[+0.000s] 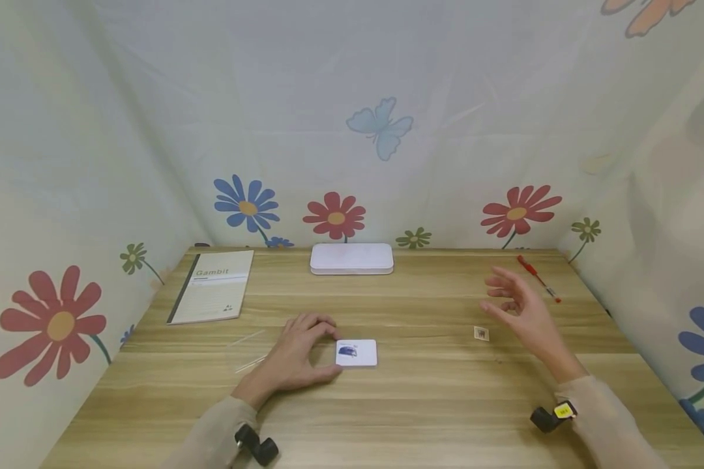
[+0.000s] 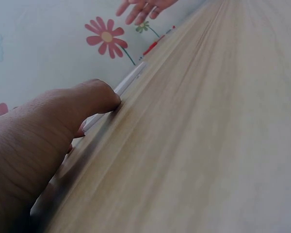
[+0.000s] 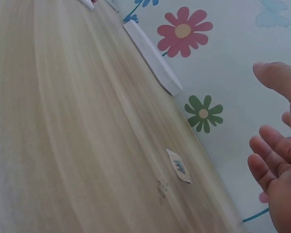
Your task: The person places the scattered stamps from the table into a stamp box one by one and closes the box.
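Note:
A small white card-like piece with a dark blue picture (image 1: 356, 352) lies flat on the wooden table. My left hand (image 1: 298, 352) holds it by its left side, forefinger at the far corner and thumb at the near one. From the left wrist, the thumb (image 2: 99, 97) shows right at the edge of this thin white piece (image 2: 131, 77). My right hand (image 1: 522, 312) is raised over the right side of the table, fingers loosely bent and nothing in them. Below and left of it lies a small stamp-like square (image 1: 481, 333), tan-edged with a dark picture, also in the right wrist view (image 3: 179, 166).
At the back middle stands a white flat case (image 1: 352, 259). A notebook marked Gambit (image 1: 214, 286) lies back left. Clear thin strips (image 1: 249, 363) lie left of my left hand. A red pen-like tool (image 1: 530, 268) is at the back right. Flowered cloth (image 1: 434, 189) walls the table.

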`<action>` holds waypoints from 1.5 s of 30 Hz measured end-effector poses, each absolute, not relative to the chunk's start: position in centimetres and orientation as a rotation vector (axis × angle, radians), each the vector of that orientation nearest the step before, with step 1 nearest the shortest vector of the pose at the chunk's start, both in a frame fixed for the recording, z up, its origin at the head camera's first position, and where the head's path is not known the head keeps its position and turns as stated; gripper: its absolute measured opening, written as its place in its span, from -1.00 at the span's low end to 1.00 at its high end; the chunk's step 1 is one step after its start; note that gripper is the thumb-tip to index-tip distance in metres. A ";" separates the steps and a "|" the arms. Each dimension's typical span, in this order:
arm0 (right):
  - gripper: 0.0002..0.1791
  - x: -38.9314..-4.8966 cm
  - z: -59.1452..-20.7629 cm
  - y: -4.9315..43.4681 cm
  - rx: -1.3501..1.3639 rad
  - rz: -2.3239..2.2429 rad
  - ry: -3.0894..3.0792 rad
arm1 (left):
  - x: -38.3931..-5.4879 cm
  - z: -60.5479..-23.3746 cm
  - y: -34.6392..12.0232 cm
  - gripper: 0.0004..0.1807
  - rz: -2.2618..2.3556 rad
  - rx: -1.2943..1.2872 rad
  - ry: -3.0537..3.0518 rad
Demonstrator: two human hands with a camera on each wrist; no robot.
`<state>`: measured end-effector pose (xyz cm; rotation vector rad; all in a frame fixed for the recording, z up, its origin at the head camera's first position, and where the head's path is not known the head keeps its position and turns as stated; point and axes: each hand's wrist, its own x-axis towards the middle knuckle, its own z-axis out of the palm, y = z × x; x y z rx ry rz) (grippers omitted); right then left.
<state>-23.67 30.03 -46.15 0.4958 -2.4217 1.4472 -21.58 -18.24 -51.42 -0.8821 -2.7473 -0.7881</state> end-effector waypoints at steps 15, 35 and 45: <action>-0.15 -22.3 -49.2 31.9 0.523 1.426 -2.579 | -21.6 -51.4 -18.2 -0.41 -0.791 -0.875 -2.756; -0.38 -22.2 -50.5 32.6 0.595 1.187 -2.661 | -21.6 -51.2 -18.1 -0.42 -0.786 -0.869 -2.757; -0.62 -22.3 -51.2 32.2 0.571 1.026 -2.684 | -21.4 -51.2 -18.1 -0.43 -0.797 -0.863 -2.761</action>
